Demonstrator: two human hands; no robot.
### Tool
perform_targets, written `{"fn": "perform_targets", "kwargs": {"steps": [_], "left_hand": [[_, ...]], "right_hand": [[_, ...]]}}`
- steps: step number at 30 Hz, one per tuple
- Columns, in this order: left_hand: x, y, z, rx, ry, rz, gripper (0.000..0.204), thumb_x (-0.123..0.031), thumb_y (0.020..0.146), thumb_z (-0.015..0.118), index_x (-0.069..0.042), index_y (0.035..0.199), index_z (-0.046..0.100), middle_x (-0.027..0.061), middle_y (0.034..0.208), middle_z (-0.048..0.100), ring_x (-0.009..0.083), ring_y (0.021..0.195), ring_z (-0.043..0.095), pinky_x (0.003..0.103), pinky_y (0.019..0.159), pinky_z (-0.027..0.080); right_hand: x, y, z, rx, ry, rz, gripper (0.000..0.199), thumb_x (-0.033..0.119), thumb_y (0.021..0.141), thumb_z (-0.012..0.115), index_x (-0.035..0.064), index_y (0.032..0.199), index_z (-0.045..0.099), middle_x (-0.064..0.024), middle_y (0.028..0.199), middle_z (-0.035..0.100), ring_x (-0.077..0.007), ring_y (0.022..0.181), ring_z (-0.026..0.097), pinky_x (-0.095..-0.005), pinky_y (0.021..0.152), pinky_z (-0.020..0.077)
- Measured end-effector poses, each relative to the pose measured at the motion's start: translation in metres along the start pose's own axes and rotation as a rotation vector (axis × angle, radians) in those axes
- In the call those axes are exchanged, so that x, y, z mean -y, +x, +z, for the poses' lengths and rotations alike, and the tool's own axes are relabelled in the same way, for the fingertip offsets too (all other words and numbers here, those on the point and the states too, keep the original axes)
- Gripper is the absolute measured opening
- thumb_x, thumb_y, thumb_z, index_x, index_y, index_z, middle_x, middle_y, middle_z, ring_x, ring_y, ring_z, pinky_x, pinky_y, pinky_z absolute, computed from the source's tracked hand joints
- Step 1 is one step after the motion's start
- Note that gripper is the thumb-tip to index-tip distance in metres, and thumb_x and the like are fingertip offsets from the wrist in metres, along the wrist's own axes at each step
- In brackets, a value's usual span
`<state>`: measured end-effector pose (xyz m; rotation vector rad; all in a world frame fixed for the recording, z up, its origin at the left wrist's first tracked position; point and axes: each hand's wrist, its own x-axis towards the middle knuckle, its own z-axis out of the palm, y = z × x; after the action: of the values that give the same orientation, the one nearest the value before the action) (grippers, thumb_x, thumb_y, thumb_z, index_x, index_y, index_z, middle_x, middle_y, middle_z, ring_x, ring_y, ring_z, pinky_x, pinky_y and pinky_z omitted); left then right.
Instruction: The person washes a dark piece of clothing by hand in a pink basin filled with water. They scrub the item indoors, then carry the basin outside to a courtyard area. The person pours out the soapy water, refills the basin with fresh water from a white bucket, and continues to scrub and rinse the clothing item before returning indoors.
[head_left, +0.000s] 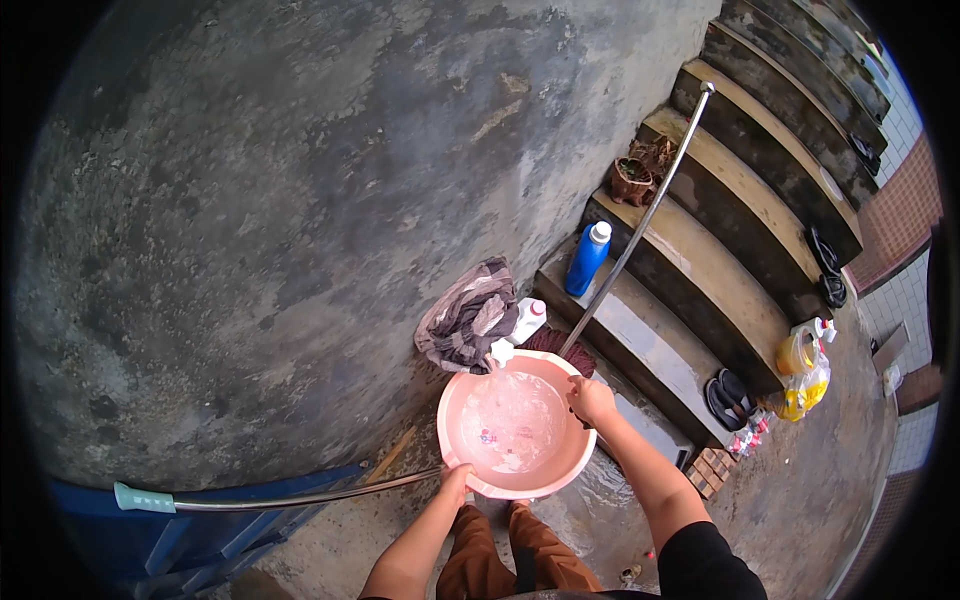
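Observation:
I hold a round pink plastic basin [474, 385] with water in it, below the middle of the head view. My left hand [456, 483] grips its near rim. My right hand [591, 399] grips the right side of the rim. A white tap [501, 352] pours a stream of water into the basin at its far edge. My brown trousers show under the basin.
A striped cloth [468, 318] and a white bottle [528, 320] lie by the tap. A blue bottle [587, 259], a plant pot [632, 181], a metal pole [640, 218] and sandals [728, 397] sit on the concrete steps. A blue container [180, 540] with a metal pipe stands lower left.

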<state>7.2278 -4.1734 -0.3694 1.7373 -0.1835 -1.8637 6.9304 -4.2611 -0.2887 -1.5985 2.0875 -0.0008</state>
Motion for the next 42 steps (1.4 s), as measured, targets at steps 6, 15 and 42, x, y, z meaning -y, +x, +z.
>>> {"fn": "perform_targets", "kwargs": {"steps": [6,15,42], "left_hand": [[-0.006,-0.008,0.000,-0.018,0.011,-0.002,0.022,0.000,0.058,0.053,0.000,0.080,0.050,0.0077,0.064,0.052,0.0218,0.051,0.056,0.033,0.042,0.048],[-0.003,-0.004,-0.006,-0.002,0.017,0.014,0.024,0.000,0.058,0.054,0.001,0.082,0.051,0.0084,0.069,0.054,0.0218,0.058,0.057,0.034,0.049,0.050],[-0.011,0.005,-0.010,0.025,0.008,0.022,0.020,0.001,0.055,0.055,-0.002,0.075,0.052,0.0057,0.064,0.052,0.0176,0.049,0.053,0.026,0.039,0.042]], "right_hand": [[0.008,0.012,0.004,0.033,-0.057,0.001,0.033,0.021,0.071,0.055,0.0120,0.103,0.056,-0.0065,0.081,0.063,-0.0232,0.074,0.060,-0.0334,0.068,0.0476],[0.046,0.028,-0.013,-0.088,0.008,-0.292,0.039,0.026,0.070,0.061,0.0061,0.101,0.048,-0.0104,0.077,0.060,-0.0273,0.071,0.059,-0.0370,0.061,0.0475],[0.131,0.069,-0.021,-0.142,-0.391,-0.491,0.048,0.048,0.072,0.053,0.0014,0.078,0.050,-0.0110,0.069,0.057,-0.0232,0.061,0.060,-0.0319,0.052,0.0464]]}}
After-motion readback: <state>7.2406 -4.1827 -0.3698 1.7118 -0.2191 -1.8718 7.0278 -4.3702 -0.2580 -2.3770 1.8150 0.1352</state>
